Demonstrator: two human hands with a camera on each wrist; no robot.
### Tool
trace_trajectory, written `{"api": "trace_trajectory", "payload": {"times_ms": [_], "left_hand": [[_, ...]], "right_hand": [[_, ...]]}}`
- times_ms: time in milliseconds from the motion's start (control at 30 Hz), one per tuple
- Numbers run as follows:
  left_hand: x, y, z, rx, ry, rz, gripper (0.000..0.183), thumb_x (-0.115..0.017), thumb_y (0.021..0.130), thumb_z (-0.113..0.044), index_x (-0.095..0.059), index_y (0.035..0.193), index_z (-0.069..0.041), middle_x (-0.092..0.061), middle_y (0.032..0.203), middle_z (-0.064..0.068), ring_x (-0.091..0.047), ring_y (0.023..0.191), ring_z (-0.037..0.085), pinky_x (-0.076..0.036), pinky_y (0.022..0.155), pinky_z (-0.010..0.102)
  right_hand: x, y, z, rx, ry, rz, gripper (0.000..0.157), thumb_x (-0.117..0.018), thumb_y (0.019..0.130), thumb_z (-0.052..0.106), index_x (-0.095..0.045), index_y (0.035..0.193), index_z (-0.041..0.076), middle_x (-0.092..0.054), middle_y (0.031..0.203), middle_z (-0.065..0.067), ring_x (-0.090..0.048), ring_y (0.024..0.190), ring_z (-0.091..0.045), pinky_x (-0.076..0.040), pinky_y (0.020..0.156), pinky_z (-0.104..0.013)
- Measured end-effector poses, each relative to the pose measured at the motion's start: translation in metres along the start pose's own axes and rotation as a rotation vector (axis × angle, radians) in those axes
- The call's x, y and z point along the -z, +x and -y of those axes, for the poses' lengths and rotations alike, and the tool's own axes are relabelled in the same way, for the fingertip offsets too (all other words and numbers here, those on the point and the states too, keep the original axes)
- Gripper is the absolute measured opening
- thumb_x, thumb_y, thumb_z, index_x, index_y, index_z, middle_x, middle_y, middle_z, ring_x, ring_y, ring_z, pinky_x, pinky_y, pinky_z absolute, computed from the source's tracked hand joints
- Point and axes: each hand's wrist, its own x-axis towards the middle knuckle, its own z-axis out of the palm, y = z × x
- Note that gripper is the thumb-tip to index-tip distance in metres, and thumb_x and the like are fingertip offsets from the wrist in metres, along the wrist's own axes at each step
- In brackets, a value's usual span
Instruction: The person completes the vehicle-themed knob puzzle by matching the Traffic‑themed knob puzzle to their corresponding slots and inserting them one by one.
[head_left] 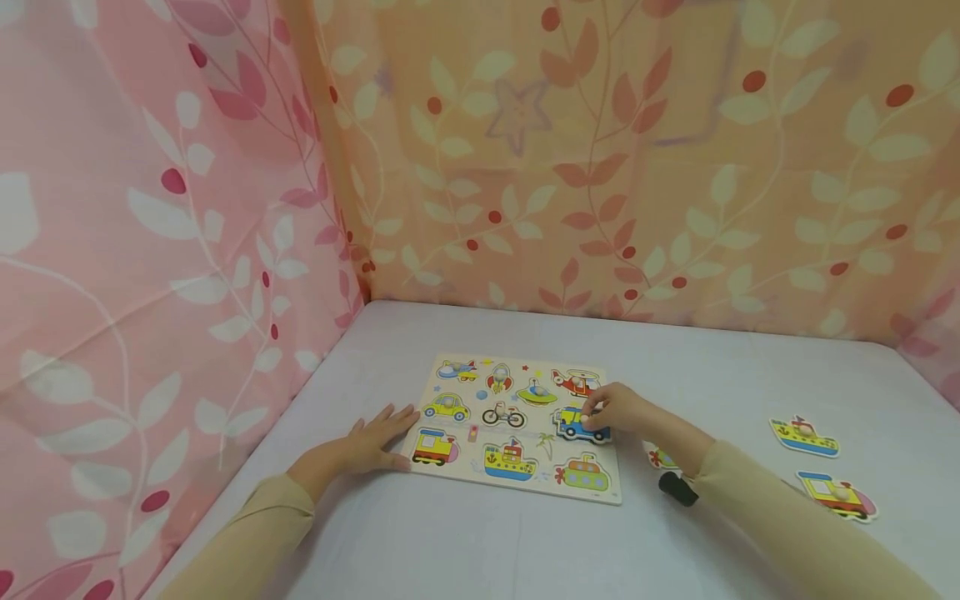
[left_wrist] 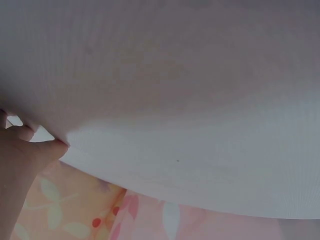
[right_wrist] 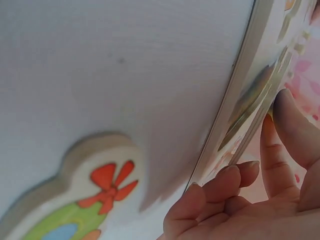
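My right hand (head_left: 621,412) pinches the round knob of the blue vehicle piece (head_left: 575,431) between thumb and forefinger, and the piece sits a little askew over the right side of the puzzle board (head_left: 536,427); the right wrist view shows it tilted against the board's face. My left hand (head_left: 367,442) lies with fingers spread, the fingertips touching the board's left edge. Between my hands are the bicycle (head_left: 504,415) and, nearer my left fingers, the yellow car (head_left: 446,407). Past my fingertips, along the board's far side, run the airplane (head_left: 457,372), the rocket (head_left: 499,380), the flying saucer (head_left: 537,393) and, just beyond my right hand, the red helicopter (head_left: 574,383). On the near side of my hands, the board shows a train, a ship and a submarine. Partly behind my right forearm lies a loose submarine piece (right_wrist: 85,210), beside a small black object (head_left: 678,489) at my wrist. Well to the right of that hand, a ship piece (head_left: 795,433) and a train piece (head_left: 832,492) rest on the white tabletop (head_left: 420,542). Beyond both hands hangs an orange leaf-patterned curtain (head_left: 600,167), with a pink curtain (head_left: 150,250) left of my left hand.
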Motion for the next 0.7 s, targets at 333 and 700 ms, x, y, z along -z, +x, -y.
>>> {"api": "trace_trajectory", "payload": {"times_ms": [333, 700], "left_hand": [[-0.0022, 0.0017, 0.0022, 0.001, 0.011, 0.004, 0.089, -0.071, 0.084, -0.046, -0.028, 0.154, -0.013, -0.017, 0.161, 0.011, 0.000, 0.146, 0.040, 0.003, 0.109, 0.067], [0.0006, 0.0020, -0.0011, 0.021, 0.014, 0.006, 0.089, -0.072, 0.084, -0.043, -0.027, 0.154, -0.013, -0.017, 0.161, 0.011, 0.000, 0.147, 0.039, 0.003, 0.109, 0.067]], "right_hand": [[-0.0071, 0.0031, 0.0056, 0.026, -0.022, 0.019, 0.013, -0.081, 0.076, 0.004, -0.069, 0.082, 0.004, -0.059, 0.107, -0.014, -0.050, 0.099, -0.031, -0.040, 0.090, -0.048], [-0.0010, 0.0045, 0.0082, 0.004, -0.074, 0.037, 0.015, -0.081, 0.076, 0.007, -0.075, 0.090, 0.005, -0.061, 0.113, -0.015, -0.051, 0.099, -0.030, -0.042, 0.087, -0.045]]}}
